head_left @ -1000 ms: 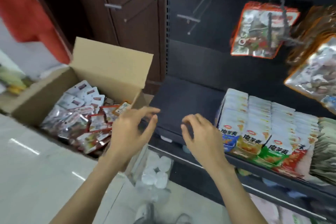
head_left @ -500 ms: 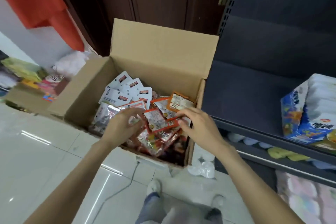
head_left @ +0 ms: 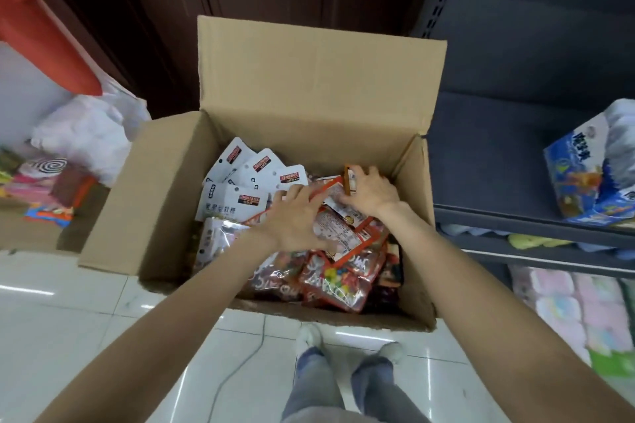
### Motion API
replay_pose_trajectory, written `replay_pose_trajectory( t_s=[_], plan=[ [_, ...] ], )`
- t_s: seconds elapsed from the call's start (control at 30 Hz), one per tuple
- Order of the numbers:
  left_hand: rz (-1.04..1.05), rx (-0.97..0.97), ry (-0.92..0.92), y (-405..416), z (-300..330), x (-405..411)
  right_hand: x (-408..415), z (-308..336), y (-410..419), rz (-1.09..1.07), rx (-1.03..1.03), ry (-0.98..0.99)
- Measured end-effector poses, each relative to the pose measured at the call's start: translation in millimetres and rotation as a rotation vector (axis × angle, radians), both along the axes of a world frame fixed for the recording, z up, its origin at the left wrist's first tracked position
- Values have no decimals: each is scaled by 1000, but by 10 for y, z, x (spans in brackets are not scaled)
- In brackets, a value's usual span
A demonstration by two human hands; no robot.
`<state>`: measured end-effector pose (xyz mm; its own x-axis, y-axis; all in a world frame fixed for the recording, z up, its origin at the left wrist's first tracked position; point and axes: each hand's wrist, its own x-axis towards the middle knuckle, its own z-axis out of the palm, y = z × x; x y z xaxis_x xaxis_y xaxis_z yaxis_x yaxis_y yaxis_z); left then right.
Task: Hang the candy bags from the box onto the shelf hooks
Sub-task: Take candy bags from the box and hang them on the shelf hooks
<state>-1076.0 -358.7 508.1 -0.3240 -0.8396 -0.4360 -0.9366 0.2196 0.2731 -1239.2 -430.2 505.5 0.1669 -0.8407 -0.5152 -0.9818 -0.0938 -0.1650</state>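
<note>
An open cardboard box (head_left: 311, 79) stands on the floor, filled with candy bags. White bags (head_left: 240, 197) lie at its back left and red-edged bags (head_left: 335, 280) fill the front right. Both my hands are inside the box. My left hand (head_left: 292, 221) rests with spread fingers on the red bags in the middle. My right hand (head_left: 371, 194) curls its fingers over an orange-edged candy bag (head_left: 349, 178) near the right wall of the box. No shelf hooks are in view.
A dark shelf unit (head_left: 508, 148) stands right of the box, with a blue packet (head_left: 589, 178) on it and pastel goods below. A dark wooden door is behind. White plastic bags (head_left: 86, 134) and colourful goods lie at left. My feet stand on the white tile floor in front.
My view has swung from the shelf down to the box. Both hands have moved into the box, the right one reaching to the orange-edged bag at the right wall.
</note>
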Motion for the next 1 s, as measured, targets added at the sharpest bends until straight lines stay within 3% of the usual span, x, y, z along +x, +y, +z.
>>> replay_pose_trajectory(
  t_s=[0.23, 0.57, 0.7, 0.83, 0.93, 1.0],
  plan=[
    [-345, 14, -7, -65, -125, -84, 24, 14, 33, 70, -85, 77],
    [-537, -397, -174, -125, -272, -289, -185, 312, 262, 40, -323, 98],
    [-453, -450, -91, -216, -237, -249, -184, 479, 401, 14, -403, 42],
    [-268, -557, 207, -291, -83, -143, -272, 702, 519, -141, -573, -106],
    [-36, -597, 378, -274, 137, -5, -458, 868, 639, -334, -747, -351],
    [153, -567, 439, -206, 281, 102, -588, 995, 721, -501, -776, -621]
  ],
)
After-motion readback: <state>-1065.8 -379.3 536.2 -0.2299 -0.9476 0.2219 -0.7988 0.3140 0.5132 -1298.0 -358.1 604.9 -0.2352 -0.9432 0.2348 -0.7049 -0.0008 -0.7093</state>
